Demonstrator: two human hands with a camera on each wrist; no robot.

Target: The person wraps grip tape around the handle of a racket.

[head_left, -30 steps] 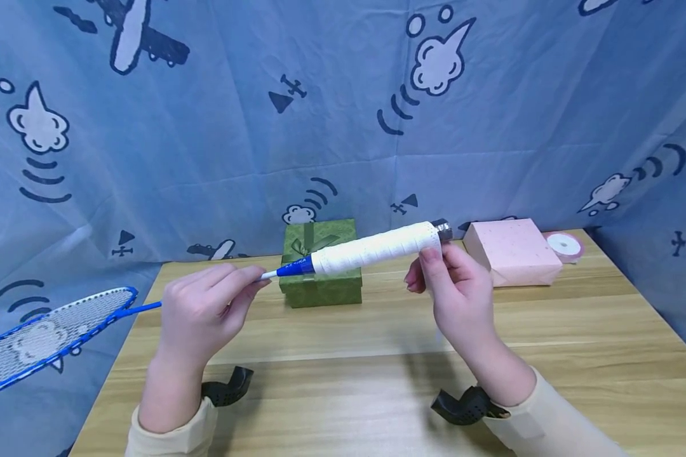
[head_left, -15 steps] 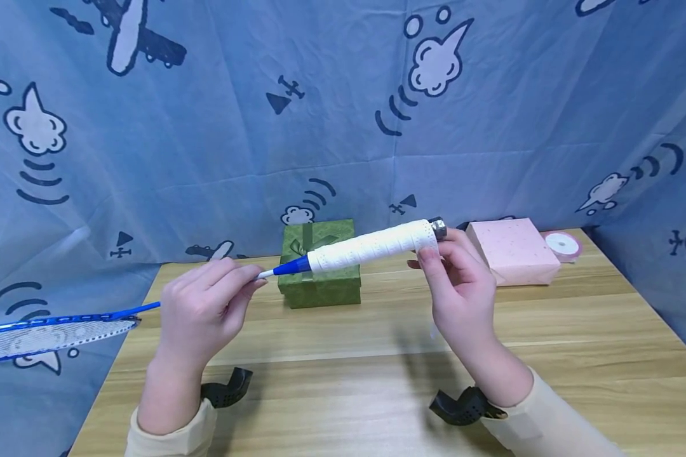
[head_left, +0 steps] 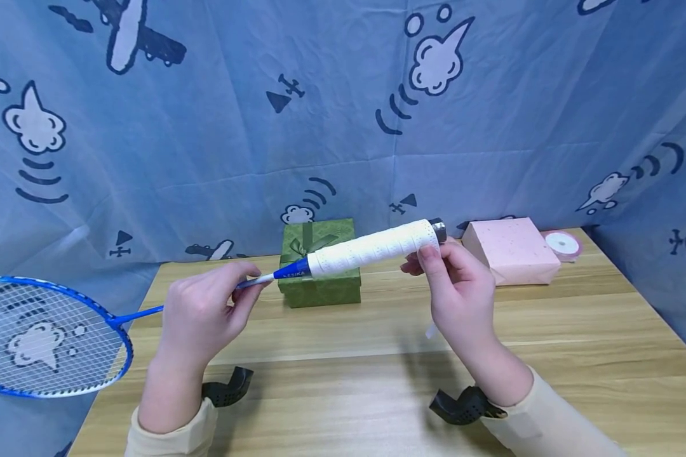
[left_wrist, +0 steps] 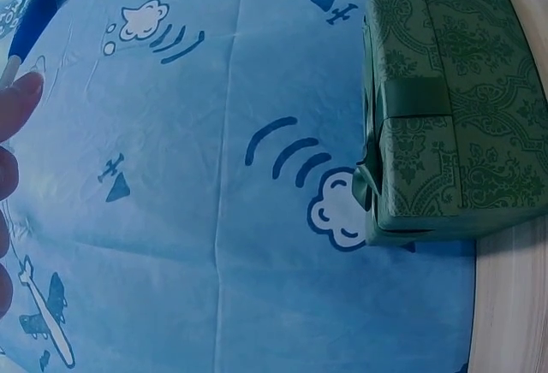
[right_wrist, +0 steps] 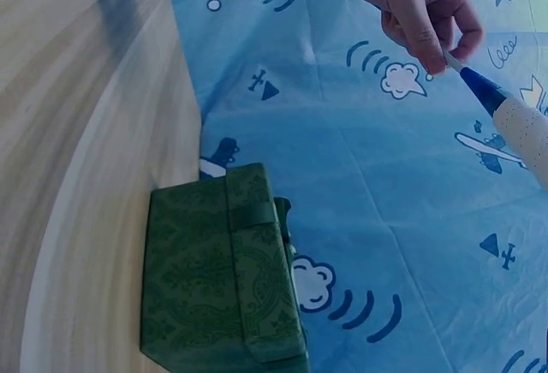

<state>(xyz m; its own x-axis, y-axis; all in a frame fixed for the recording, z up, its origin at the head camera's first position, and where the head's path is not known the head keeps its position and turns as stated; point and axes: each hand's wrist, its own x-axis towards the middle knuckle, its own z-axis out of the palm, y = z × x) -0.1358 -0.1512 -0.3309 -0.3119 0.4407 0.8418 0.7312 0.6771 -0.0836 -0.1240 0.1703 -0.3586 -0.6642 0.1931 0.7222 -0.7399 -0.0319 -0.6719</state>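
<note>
A blue-and-white badminton racket (head_left: 291, 270) is held up above the table in the head view, its strung head out to the left. My left hand (head_left: 206, 314) pinches the thin shaft just below the blue cone. White perforated grip tape (head_left: 371, 249) winds around the handle up to near the dark butt end (head_left: 437, 230). With thumb and fingers, my right hand (head_left: 463, 282) pinches the tape at that end. A small loose white tail (head_left: 431, 331) hangs below the right hand. In the right wrist view, the left hand (right_wrist: 428, 14) shows pinching the shaft.
A green gift box (head_left: 320, 289) with a ribbon bow stands behind the racket on the wooden table (head_left: 343, 393). A pink wrapped box (head_left: 514, 251) and a pink-and-white ribbon roll (head_left: 564, 244) sit at the back right. A blue patterned curtain (head_left: 343, 127) hangs behind.
The racket has rolled about its shaft: its head went from slanted to nearly edge-on, and now shows its face broadly. Both hands have stayed almost in place.
</note>
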